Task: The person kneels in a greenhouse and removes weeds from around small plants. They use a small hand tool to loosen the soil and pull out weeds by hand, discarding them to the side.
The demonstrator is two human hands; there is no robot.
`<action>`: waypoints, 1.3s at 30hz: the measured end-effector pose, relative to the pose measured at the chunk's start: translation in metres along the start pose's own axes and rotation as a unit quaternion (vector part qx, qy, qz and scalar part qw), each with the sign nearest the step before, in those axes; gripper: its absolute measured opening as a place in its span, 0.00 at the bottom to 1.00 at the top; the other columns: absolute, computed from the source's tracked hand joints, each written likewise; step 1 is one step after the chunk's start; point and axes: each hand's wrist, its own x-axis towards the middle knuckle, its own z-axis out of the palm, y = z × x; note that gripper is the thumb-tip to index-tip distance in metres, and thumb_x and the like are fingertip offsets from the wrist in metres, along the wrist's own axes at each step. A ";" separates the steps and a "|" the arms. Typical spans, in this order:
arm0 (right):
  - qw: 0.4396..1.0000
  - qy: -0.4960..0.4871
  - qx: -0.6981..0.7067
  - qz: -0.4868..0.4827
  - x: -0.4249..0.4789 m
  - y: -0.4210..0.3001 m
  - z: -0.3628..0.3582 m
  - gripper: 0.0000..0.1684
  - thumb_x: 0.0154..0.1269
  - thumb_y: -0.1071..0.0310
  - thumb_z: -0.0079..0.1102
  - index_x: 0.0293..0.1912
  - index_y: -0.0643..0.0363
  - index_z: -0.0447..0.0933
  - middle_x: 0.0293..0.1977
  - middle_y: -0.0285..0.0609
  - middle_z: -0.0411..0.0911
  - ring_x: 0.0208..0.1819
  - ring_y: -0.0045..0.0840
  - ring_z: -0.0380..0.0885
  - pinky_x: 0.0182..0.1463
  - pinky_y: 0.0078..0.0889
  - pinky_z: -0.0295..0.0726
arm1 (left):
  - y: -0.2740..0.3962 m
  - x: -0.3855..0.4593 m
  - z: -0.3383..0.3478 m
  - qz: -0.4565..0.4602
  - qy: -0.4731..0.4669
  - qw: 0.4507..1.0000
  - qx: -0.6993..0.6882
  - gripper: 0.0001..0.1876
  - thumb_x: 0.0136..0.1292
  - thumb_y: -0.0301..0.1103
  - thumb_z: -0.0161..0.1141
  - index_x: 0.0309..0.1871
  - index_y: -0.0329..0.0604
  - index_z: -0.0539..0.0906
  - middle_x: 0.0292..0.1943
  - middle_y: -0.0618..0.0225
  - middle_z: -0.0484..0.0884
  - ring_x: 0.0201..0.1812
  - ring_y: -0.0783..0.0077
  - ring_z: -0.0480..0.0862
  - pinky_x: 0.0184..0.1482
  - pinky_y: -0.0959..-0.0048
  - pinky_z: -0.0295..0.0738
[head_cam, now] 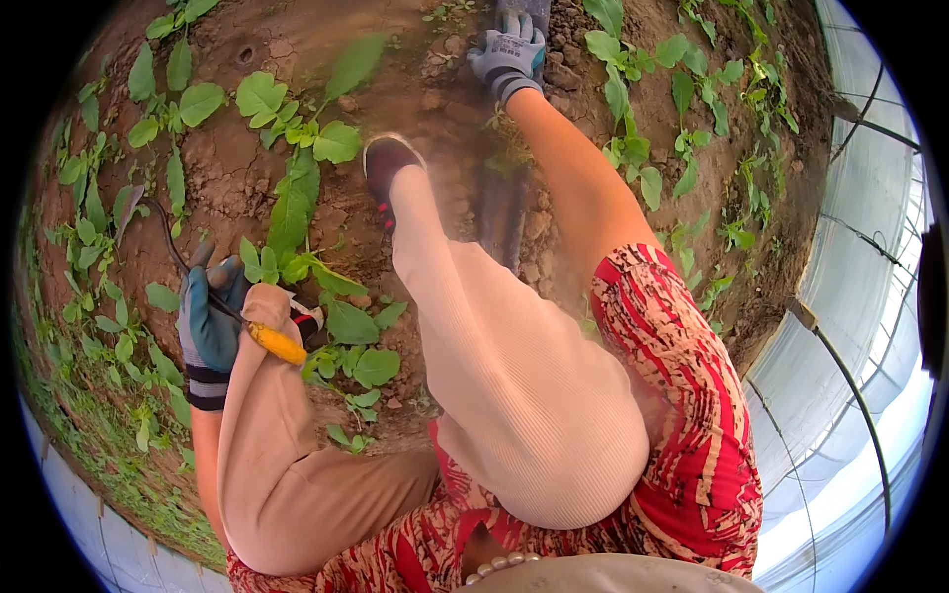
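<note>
My left hand, in a grey and teal work glove, grips a small hand hoe beside my bent left knee. The hoe's yellow handle end lies across the knee. Its thin, curved dark shank runs up to a flat metal blade among leaves. My right arm is stretched forward. Its gloved hand rests on a dark flat hose or strip on the soil; the palm and thumb side are hidden, so its grip is unclear. Leafy green seedlings grow near the left hand.
More seedlings stand in cracked brown soil right of the strip. My shoe is planted between the plants and the strip. Plastic greenhouse sheeting with rods edges the right side. Denser greenery covers the lower left.
</note>
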 end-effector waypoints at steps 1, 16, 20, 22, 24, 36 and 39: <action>1.000 -0.006 0.028 0.011 0.001 0.001 0.001 0.23 0.56 0.41 0.58 0.49 0.36 0.78 0.70 0.40 0.52 0.73 0.37 0.43 0.68 0.52 0.43 | -0.001 0.001 -0.001 0.007 -0.016 1.000 -0.001 0.25 0.73 0.40 0.45 0.67 0.34 0.60 0.38 0.71 0.78 0.53 0.69 0.76 0.63 0.67 0.66; 0.988 0.012 0.135 0.075 0.003 0.000 0.018 0.18 0.56 0.49 0.59 0.43 0.45 0.81 0.71 0.39 0.50 0.72 0.38 0.43 0.68 0.53 0.41 | -0.005 0.010 -0.015 0.038 -0.077 0.996 0.032 0.26 0.73 0.39 0.45 0.68 0.34 0.59 0.42 0.67 0.79 0.57 0.67 0.74 0.69 0.64 0.60; 0.951 0.139 0.265 0.073 0.002 -0.002 0.023 0.08 0.52 0.58 0.62 0.30 0.48 0.83 0.64 0.44 0.61 0.70 0.42 0.48 0.69 0.49 0.44 | -0.007 0.007 -0.016 0.049 -0.066 0.996 0.045 0.27 0.73 0.40 0.44 0.68 0.33 0.57 0.44 0.66 0.79 0.56 0.65 0.75 0.68 0.61 0.61; 0.921 0.172 0.345 0.064 -0.010 0.021 0.027 0.05 0.51 0.62 0.62 0.27 0.49 0.82 0.63 0.44 0.62 0.69 0.43 0.49 0.68 0.50 0.45 | -0.013 0.010 -0.013 0.041 -0.047 0.997 0.043 0.27 0.73 0.41 0.44 0.68 0.33 0.57 0.43 0.66 0.78 0.55 0.66 0.75 0.67 0.61 0.61; 0.880 0.196 0.431 0.029 -0.037 0.032 0.011 0.02 0.50 0.67 0.61 0.26 0.52 0.82 0.61 0.45 0.64 0.67 0.45 0.53 0.66 0.51 0.52 | -0.011 0.010 -0.013 0.044 -0.080 0.995 0.025 0.27 0.73 0.41 0.44 0.68 0.33 0.57 0.42 0.66 0.78 0.54 0.66 0.75 0.66 0.61 0.61; 0.946 0.101 0.301 -0.071 -0.122 0.066 -0.038 0.31 0.49 0.61 0.64 0.57 0.41 0.73 0.65 0.47 0.57 0.68 0.48 0.49 0.66 0.57 0.50 | -0.004 0.006 -0.002 0.033 -0.061 0.998 -0.011 0.26 0.73 0.40 0.45 0.68 0.35 0.59 0.40 0.68 0.79 0.57 0.65 0.75 0.65 0.64 0.65; 0.863 0.167 0.459 -0.128 -0.108 0.029 -0.056 0.25 0.53 0.55 0.63 0.52 0.49 0.78 0.55 0.50 0.70 0.59 0.46 0.65 0.59 0.49 0.67 | 0.001 0.016 -0.002 0.042 -0.111 0.991 -0.065 0.25 0.73 0.39 0.44 0.68 0.35 0.58 0.46 0.64 0.80 0.59 0.62 0.74 0.69 0.62 0.60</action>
